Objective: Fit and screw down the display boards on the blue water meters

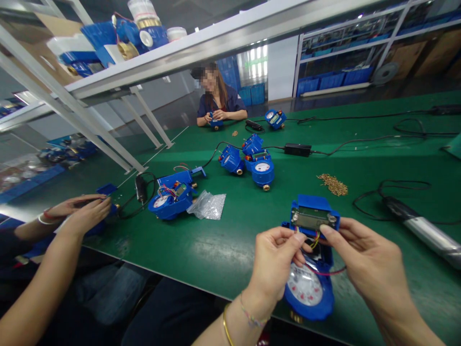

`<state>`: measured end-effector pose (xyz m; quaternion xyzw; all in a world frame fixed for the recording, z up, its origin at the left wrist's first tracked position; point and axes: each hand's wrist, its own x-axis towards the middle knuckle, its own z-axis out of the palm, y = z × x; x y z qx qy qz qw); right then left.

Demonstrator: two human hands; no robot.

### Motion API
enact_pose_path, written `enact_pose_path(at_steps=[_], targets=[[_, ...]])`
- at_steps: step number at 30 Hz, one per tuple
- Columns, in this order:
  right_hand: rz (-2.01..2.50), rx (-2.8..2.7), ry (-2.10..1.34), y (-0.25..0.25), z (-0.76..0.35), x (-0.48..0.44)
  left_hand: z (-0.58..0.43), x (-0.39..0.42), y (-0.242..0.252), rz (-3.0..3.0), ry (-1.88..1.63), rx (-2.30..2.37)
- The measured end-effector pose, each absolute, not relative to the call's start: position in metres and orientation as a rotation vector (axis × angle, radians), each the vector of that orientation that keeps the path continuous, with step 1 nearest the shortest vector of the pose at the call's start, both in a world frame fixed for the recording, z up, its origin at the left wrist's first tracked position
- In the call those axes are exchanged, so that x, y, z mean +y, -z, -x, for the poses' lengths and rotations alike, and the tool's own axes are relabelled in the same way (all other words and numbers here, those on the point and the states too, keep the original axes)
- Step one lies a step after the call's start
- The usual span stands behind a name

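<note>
A blue water meter with a round dial lies at the table's near edge in front of me. Above the dial, its blue housing holds a display module with a grey screen. My right hand grips this module at its right side, thumb on the screen's corner. Coloured wires run down from the module into the housing. My left hand pinches at the wires' left end, just below the module; what exactly lies between its fingertips is hidden. A red and black wire loops across below the module.
Several blue meters stand mid-table. Another meter and a clear plastic bag lie to the left. Small brass screws are piled at right, near a corded electric screwdriver. A co-worker's hands work at left; another person sits opposite.
</note>
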<state>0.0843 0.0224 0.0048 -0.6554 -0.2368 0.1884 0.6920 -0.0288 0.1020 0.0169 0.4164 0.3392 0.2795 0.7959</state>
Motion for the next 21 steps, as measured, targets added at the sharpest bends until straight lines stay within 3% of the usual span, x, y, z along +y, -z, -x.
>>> enact_pose_path(at_steps=[21], targets=[[1.358, -0.388, -0.581, -0.0029, -0.0888, 0.0222, 0.0287, 0.1033, -0.0158, -0.925, -0.547, 0.714]])
